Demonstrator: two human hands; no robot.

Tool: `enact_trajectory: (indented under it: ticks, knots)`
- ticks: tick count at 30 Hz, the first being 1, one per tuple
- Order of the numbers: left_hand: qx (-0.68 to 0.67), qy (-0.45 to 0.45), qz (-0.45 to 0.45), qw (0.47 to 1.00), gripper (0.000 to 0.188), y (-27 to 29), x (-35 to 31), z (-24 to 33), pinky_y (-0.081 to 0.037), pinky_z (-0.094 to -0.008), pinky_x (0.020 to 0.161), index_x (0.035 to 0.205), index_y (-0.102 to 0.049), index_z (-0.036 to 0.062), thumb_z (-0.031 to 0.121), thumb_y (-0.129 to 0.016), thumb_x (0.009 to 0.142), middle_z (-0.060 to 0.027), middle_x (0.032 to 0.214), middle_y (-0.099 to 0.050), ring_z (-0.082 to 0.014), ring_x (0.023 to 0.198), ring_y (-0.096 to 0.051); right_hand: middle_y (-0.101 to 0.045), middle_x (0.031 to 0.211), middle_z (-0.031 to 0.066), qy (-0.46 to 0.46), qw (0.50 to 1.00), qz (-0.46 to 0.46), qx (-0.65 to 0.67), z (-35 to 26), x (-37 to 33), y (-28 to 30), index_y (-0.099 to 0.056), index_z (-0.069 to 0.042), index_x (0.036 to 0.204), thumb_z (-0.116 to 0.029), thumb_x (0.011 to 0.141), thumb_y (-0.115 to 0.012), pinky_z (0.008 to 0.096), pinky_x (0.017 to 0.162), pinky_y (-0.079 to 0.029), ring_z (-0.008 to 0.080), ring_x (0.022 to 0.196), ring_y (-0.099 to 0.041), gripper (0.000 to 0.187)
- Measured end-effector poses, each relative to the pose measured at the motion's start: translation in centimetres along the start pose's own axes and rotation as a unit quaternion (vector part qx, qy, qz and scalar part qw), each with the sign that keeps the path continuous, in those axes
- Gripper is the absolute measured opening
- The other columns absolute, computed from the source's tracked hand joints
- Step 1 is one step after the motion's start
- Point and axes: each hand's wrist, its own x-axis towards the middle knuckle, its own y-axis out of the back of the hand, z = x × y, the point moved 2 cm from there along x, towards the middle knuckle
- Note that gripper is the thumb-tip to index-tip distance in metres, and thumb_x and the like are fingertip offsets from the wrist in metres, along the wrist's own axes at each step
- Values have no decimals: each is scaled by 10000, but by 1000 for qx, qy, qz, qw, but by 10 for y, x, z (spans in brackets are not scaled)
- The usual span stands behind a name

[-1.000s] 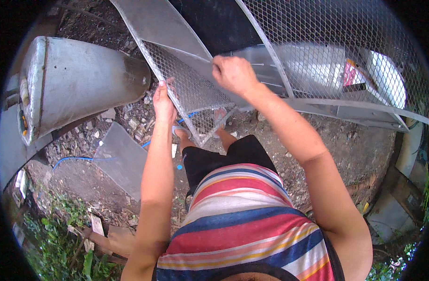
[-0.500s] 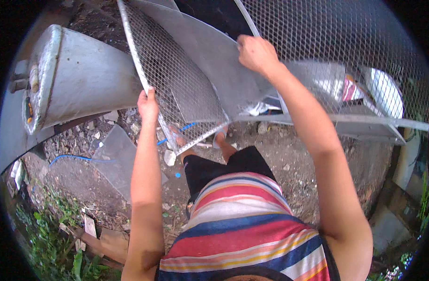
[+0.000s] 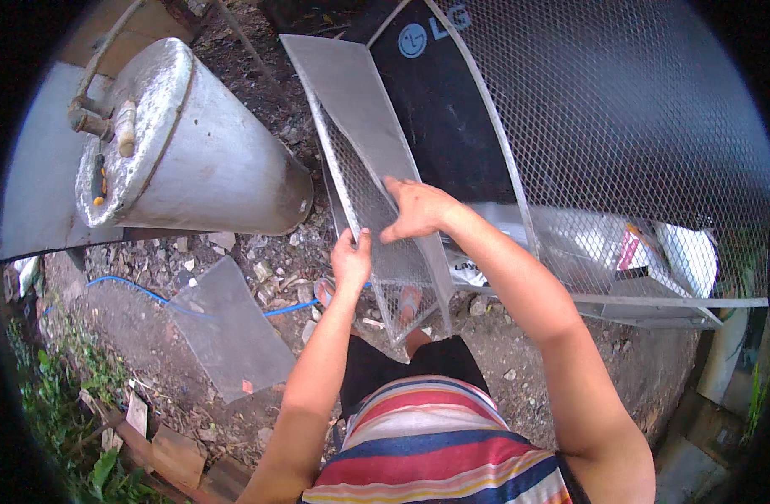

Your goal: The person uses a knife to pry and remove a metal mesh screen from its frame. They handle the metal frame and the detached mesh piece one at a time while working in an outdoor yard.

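My left hand (image 3: 351,259) is closed round the pale edge of a narrow framed wire mesh panel (image 3: 361,181), which stands tilted in front of my feet. A thin grey sheet (image 3: 355,88) lies along the far side of this panel, partly hidden behind it. My right hand (image 3: 420,208) is just over the sheet's right edge, with thumb and fingers apart. Whether its fingertips touch the sheet I cannot tell. Beyond my right hand stands a dark panel (image 3: 444,126) with pale printing, beside a large mesh panel (image 3: 620,118).
At the left is a big pale metal drum (image 3: 225,151) with a screwdriver (image 3: 99,181) on its top. A grey flat sheet (image 3: 229,328) lies on the stony ground over a blue hose (image 3: 124,281). Plants (image 3: 57,403) and boards (image 3: 179,454) are at lower left.
The narrow mesh panel and grey sheet have swung right and more upright, my left hand moving with the frame. My right hand has come down and left from the large panel's edge, its fingers opening.
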Motion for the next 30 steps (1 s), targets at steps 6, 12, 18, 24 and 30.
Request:
enact_trajectory:
  ticks: [6, 12, 18, 24, 30]
  knots:
    - [39, 24, -10, 999, 517, 16, 10, 12, -487, -435, 741, 931, -624, -5, 495, -670, 808, -212, 824, -663, -376, 819, -654, -587, 1197, 227, -91, 981, 167, 36, -47, 104, 40, -496, 9, 1259, -523, 761, -687, 438, 952, -466, 350, 1136, -572, 753]
    - [37, 29, -113, 992, 579, 31, 31, -2, -485, -434, 798, 1026, -610, 8, 560, -605, 851, -210, 900, -666, -374, 882, -645, -647, 1122, 194, -125, 983, 131, -20, -17, 173, 47, -605, -85, 1165, -257, 797, -626, 430, 919, -496, 331, 1073, -618, 407]
    - [-4, -7, -23, 1000, 847, 63, 183, 27, -460, -401, 917, 1366, -368, -44, 564, -624, 834, -197, 1078, -656, -319, 1058, -618, -667, 1058, 207, -169, 969, 179, -22, 1, 168, 63, -599, -91, 1171, -146, 762, -564, 447, 887, -506, 350, 1021, -640, 414]
    - [144, -64, -42, 987, 513, 55, 260, 74, -466, -460, 901, 1143, -615, 75, 505, -543, 872, -186, 1050, -670, -363, 1039, -617, -681, 934, 208, -161, 962, 190, -109, -21, 173, 56, -589, -40, 1097, -252, 799, -585, 468, 783, -534, 361, 892, -671, 366]
    - [207, -52, -23, 977, 343, 51, 260, 83, -476, -478, 871, 1090, -642, 127, 396, -545, 900, -190, 1034, -670, -387, 1009, -621, -703, 905, 157, -156, 961, 192, -119, -14, 177, 54, -694, -61, 928, -342, 851, -604, 437, 775, -547, 313, 879, -689, 305]
